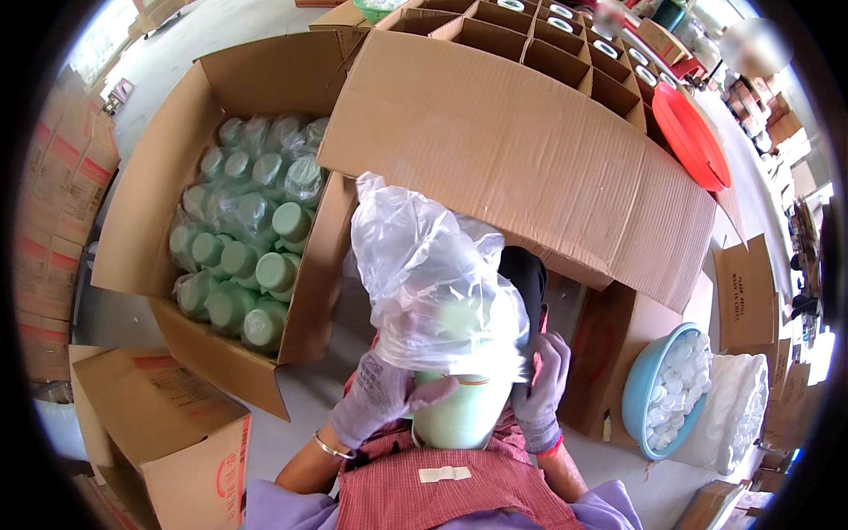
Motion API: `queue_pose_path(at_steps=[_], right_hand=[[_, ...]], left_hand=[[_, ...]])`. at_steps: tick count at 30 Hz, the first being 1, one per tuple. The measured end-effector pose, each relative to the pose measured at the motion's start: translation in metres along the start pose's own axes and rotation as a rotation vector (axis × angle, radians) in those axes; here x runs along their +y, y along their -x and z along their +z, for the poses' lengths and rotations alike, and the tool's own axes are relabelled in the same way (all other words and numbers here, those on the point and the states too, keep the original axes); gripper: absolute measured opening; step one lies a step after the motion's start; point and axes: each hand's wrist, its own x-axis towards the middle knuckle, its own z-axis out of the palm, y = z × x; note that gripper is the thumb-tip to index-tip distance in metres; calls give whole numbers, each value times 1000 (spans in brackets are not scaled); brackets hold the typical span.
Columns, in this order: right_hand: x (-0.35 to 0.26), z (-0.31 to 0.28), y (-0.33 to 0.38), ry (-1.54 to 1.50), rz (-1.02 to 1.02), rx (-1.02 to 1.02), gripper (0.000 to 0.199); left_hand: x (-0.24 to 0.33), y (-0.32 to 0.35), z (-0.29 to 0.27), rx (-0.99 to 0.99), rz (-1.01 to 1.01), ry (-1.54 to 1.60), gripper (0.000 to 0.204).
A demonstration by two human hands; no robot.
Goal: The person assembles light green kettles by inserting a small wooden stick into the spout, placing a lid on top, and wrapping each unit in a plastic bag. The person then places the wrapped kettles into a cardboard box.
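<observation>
I hold a pale green bottle [459, 411] upright over my lap, right against my red checked apron [459, 490]. Its smooth, rounded body shows below, while a crinkled clear plastic bag [428, 283] covers its upper part and billows above it. My left hand [382, 397], in a thin grey knit glove, is wrapped around the bottle's left side with the fingers pinching the bag's lower edge. My right hand [541, 380], gloved the same, is pressed flat against the right side, fingers together on the bag.

To my left stands an open cardboard box [177, 159] packed with more green bottles [252, 238], each in glossy film. Just behind the bag, a wide brown cardboard flap [521, 159] blocks the view of the floor beyond; behind it is a divided carton [539, 44] with square cells. A red round basin [693, 137] leans at its far right. Near my right knee sits a blue bowl [638, 389] heaped with small white caps [676, 389].
</observation>
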Motion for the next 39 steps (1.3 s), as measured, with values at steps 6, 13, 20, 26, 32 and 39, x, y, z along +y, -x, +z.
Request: queue_pose_path(at_steps=[6,13,20,26,32,39], right_hand=[[0,9,-4,-2,19,-92,32],[13,-10,44,5,-355,-220,19],[25,-26,101,-98,-439,-596,13],[27,-14,92,-167,-405,-759,10],[16,-18,75,-286,-256,-863,8],[-83,53,-45,-923,-90,-579,31]], left_hand=[[-19,29,13,-1,-148,341,63],[-28,104,21,-111,-346,680,69],[-50,154,-15,-312,-876,832,55],[-37,48,-15,-116,-363,267,43],[-27,73,-47,-300,-670,188,40],[-63,224,-35,390,-576,1473,35]])
